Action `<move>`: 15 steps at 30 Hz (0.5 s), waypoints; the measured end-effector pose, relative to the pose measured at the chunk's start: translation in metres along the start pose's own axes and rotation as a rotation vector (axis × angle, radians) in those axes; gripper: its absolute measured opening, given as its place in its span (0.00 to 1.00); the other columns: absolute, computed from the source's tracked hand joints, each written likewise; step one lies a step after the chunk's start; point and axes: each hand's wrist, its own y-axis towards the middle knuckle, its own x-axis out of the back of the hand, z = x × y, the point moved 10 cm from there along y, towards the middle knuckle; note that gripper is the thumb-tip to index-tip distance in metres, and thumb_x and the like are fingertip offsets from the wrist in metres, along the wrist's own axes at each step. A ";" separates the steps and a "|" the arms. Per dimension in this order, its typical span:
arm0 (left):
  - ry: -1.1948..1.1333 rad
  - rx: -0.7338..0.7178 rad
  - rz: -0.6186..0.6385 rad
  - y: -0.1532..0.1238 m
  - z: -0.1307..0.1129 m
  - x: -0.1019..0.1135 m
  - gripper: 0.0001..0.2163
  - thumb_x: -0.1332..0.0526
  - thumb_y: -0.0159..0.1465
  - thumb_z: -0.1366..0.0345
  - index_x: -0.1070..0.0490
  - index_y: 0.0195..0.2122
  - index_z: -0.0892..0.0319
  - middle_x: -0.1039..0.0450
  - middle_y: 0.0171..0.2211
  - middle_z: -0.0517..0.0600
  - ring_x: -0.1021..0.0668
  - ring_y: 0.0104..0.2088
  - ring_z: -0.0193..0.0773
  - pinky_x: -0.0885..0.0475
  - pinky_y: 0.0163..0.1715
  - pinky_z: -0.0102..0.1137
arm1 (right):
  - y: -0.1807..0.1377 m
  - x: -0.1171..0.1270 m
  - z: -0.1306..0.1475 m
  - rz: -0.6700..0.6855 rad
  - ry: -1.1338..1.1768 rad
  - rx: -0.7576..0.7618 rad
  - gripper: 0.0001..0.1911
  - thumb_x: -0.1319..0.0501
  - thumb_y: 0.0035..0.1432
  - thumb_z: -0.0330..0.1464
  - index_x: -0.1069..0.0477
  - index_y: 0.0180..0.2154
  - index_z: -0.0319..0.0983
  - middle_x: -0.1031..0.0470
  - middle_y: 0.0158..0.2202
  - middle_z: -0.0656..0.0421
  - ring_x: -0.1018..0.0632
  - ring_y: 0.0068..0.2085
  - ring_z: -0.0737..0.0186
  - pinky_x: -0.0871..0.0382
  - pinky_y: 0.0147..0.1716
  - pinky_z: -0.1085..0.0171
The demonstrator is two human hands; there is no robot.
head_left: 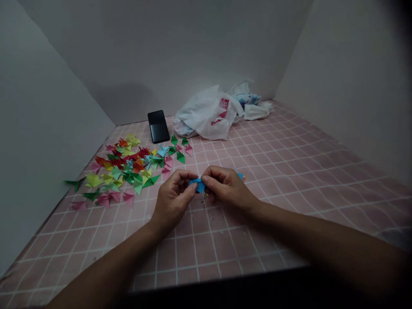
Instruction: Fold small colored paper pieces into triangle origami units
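Between my two hands is a small piece of blue folded paper, held just above the checked tablecloth. My left hand pinches its left side between thumb and forefinger. On the right side, my right hand grips it with thumb and curled fingers. The fingers partly cover the paper, so its full shape is hidden. Behind my right hand, a bit of blue and orange paper pokes out on the cloth. A small yellow scrap shows under the right fingers.
Many colourful folded paper pieces lie spread at the left. A black phone leans at the back, beside a white plastic bag with red print. Further right are a blue-patterned packet and white wrapping. Pale walls enclose the table.
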 end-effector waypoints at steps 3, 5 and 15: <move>-0.001 0.007 0.014 0.000 0.001 -0.001 0.06 0.35 0.61 0.69 0.27 0.39 0.59 0.25 0.32 0.47 0.21 0.33 0.32 0.25 0.35 0.27 | 0.000 -0.001 -0.002 0.005 0.010 -0.019 0.11 0.41 0.57 0.39 0.34 0.29 0.38 0.34 0.21 0.65 0.33 0.19 0.72 0.39 0.18 0.69; -0.007 0.009 0.024 0.000 0.001 -0.002 0.05 0.36 0.61 0.69 0.27 0.39 0.59 0.25 0.32 0.47 0.22 0.33 0.33 0.26 0.35 0.27 | 0.000 -0.001 -0.002 -0.004 -0.003 -0.021 0.11 0.41 0.57 0.39 0.34 0.29 0.39 0.34 0.21 0.65 0.33 0.19 0.72 0.39 0.18 0.69; -0.083 0.025 0.039 -0.001 0.005 -0.002 0.06 0.40 0.67 0.67 0.28 0.44 0.58 0.25 0.34 0.47 0.22 0.34 0.32 0.26 0.37 0.28 | 0.000 0.004 0.000 -0.049 -0.071 -0.010 0.10 0.41 0.57 0.37 0.33 0.27 0.38 0.33 0.20 0.65 0.32 0.19 0.71 0.39 0.18 0.69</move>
